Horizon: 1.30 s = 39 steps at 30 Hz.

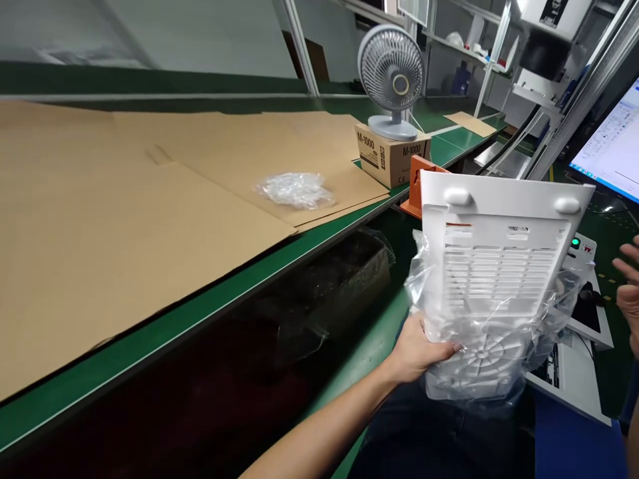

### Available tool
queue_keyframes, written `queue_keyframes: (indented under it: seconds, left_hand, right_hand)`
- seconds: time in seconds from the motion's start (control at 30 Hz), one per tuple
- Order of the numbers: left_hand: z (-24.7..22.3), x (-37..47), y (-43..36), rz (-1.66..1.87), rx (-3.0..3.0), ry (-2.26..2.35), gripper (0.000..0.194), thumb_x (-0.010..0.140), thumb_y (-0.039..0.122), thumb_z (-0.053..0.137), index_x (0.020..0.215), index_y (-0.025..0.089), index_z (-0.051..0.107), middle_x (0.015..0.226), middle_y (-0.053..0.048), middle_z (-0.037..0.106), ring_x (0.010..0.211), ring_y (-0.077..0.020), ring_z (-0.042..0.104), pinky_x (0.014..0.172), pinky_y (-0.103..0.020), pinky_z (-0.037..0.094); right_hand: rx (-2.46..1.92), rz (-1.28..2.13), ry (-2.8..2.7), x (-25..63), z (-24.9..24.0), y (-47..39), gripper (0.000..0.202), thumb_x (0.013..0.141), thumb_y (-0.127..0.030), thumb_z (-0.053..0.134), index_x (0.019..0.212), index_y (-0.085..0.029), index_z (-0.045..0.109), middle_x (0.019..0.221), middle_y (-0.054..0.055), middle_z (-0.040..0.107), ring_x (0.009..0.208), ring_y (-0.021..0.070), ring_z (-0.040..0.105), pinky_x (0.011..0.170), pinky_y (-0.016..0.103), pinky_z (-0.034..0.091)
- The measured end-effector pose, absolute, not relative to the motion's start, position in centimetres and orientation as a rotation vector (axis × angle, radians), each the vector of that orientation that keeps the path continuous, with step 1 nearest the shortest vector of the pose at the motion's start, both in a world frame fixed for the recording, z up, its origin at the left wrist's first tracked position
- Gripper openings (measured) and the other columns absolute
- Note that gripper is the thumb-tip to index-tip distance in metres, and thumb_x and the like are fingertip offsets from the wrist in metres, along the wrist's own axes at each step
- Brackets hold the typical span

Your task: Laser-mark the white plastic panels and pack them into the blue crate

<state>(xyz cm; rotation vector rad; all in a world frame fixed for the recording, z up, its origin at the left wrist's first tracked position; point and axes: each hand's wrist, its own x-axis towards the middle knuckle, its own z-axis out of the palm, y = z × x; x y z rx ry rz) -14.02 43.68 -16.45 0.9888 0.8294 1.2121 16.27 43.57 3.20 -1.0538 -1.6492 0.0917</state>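
Observation:
My left hand (422, 349) is closed on the lower left edge of a white vented plastic panel (504, 219), thumb across its front. Rows of slots, two rounded feet near the top edge and a round grille pattern lower down mark the panel. A clear plastic bag (479, 372) covers its lower half and bunches up at both sides; its top part is bare. At the right picture edge, my right hand (630, 286) is partly cut off, fingers apart, touching nothing visible.
Flat cardboard sheets (124, 253) cover the green bench at left, with crumpled clear plastic (297, 189) on them. A grey fan (392, 73) stands on a carton (394, 156). An orange bracket (417, 189) is behind the panel; a monitor (612, 143) stands right.

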Motion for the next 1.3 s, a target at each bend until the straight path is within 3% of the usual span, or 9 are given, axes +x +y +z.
queue_keyframes:
  seconds: [0.23, 0.4, 0.53, 0.7, 0.93, 1.07, 1.13, 1.2, 1.3]
  left_hand:
    - [-14.8, -14.9, 41.5, 1.262, 1.068, 0.930, 0.056, 0.054, 0.029, 0.101, 0.105, 0.012, 0.085, 0.098, -0.011, 0.085, 0.095, -0.0348, 0.080, 0.086, -0.041, 0.067]
    - [-16.2, -15.5, 40.9, 1.504, 0.965, 0.904, 0.065, 0.055, 0.042, 0.108, 0.109, 0.014, 0.086, 0.109, -0.015, 0.087, 0.108, -0.0392, 0.082, 0.101, -0.048, 0.067]
    - [-16.9, -14.6, 41.8, 1.593, 0.871, 0.887, 0.070, 0.056, 0.052, 0.110, 0.110, 0.017, 0.084, 0.116, -0.015, 0.086, 0.112, -0.0397, 0.081, 0.105, -0.052, 0.065]
    - [-16.0, -16.1, 43.8, 1.349, 1.109, 0.801, 0.064, 0.072, 0.043, 0.104, 0.124, 0.016, 0.079, 0.121, -0.015, 0.082, 0.120, -0.0377, 0.078, 0.111, -0.053, 0.061]
    - [-14.8, -22.8, 47.3, 1.888, 1.072, 1.038, 0.060, 0.082, 0.031, 0.100, 0.136, 0.027, 0.075, 0.139, -0.010, 0.076, 0.131, -0.0289, 0.072, 0.110, -0.040, 0.062]
    - [-10.7, -22.3, 49.6, 2.112, 1.376, 0.881, 0.095, 0.060, 0.019, 0.111, 0.146, 0.033, 0.072, 0.158, -0.009, 0.069, 0.158, -0.0321, 0.054, 0.130, -0.043, 0.048]
    - [-9.4, -20.7, 50.1, 1.954, 1.434, 0.852, 0.092, 0.053, 0.022, 0.113, 0.138, 0.026, 0.077, 0.144, -0.012, 0.078, 0.144, -0.0359, 0.067, 0.124, -0.046, 0.055]
    - [-9.7, -19.2, 50.2, 1.758, 1.384, 0.894, 0.064, 0.053, 0.029, 0.114, 0.109, 0.018, 0.085, 0.109, -0.013, 0.086, 0.107, -0.0353, 0.081, 0.097, -0.045, 0.069]
    - [-12.1, -18.2, 50.0, 1.713, 1.240, 0.934, 0.042, 0.053, 0.035, 0.112, 0.074, 0.016, 0.082, 0.070, -0.006, 0.079, 0.065, -0.0265, 0.076, 0.062, -0.037, 0.068]
  right_hand:
    - [-0.874, -0.128, -1.920, 16.2, 3.6, 45.1, 0.099, 0.086, -0.055, 0.098, 0.169, -0.038, 0.050, 0.174, 0.015, 0.043, 0.166, 0.0407, 0.039, 0.134, 0.068, 0.038]
    - [-0.962, 0.587, -1.854, 14.9, -2.9, 46.4, 0.108, 0.090, -0.071, 0.090, 0.174, -0.041, 0.030, 0.177, 0.017, 0.042, 0.162, 0.0393, 0.048, 0.131, 0.065, 0.044]
    - [-1.129, 1.138, -1.809, 12.3, -5.7, 46.9, 0.088, 0.078, -0.061, 0.102, 0.150, -0.037, 0.059, 0.134, 0.007, 0.077, 0.126, 0.0373, 0.077, 0.108, 0.056, 0.067]
    - [-1.176, 1.341, -1.634, 11.6, -4.6, 47.5, 0.048, 0.081, -0.052, 0.100, 0.118, -0.034, 0.075, 0.115, 0.000, 0.084, 0.110, 0.0357, 0.081, 0.098, 0.055, 0.069]
    - [-1.594, 0.565, -1.950, 17.7, -1.4, 46.5, 0.052, 0.082, -0.065, 0.091, 0.110, -0.026, 0.073, 0.094, 0.005, 0.082, 0.085, 0.0333, 0.080, 0.067, 0.038, 0.062]
    - [-1.518, 0.020, -2.311, 19.6, 1.6, 45.6, 0.033, 0.093, -0.057, 0.080, 0.095, -0.028, 0.066, 0.076, -0.001, 0.073, 0.063, 0.0252, 0.072, 0.055, 0.033, 0.044]
    - [-1.448, -0.152, -2.451, 19.6, 2.5, 45.1, 0.029, 0.095, -0.051, 0.079, 0.092, -0.028, 0.062, 0.071, -0.003, 0.069, 0.059, 0.0238, 0.068, 0.054, 0.033, 0.038]
    - [-1.417, -0.226, -2.536, 19.3, 2.8, 44.6, 0.024, 0.095, -0.043, 0.081, 0.093, -0.028, 0.062, 0.072, -0.004, 0.068, 0.060, 0.0237, 0.069, 0.056, 0.032, 0.038]
    - [-1.499, -0.143, -2.585, 19.3, 2.5, 43.9, 0.025, 0.093, -0.043, 0.086, 0.100, -0.028, 0.068, 0.079, -0.003, 0.074, 0.065, 0.0240, 0.072, 0.058, 0.032, 0.042]
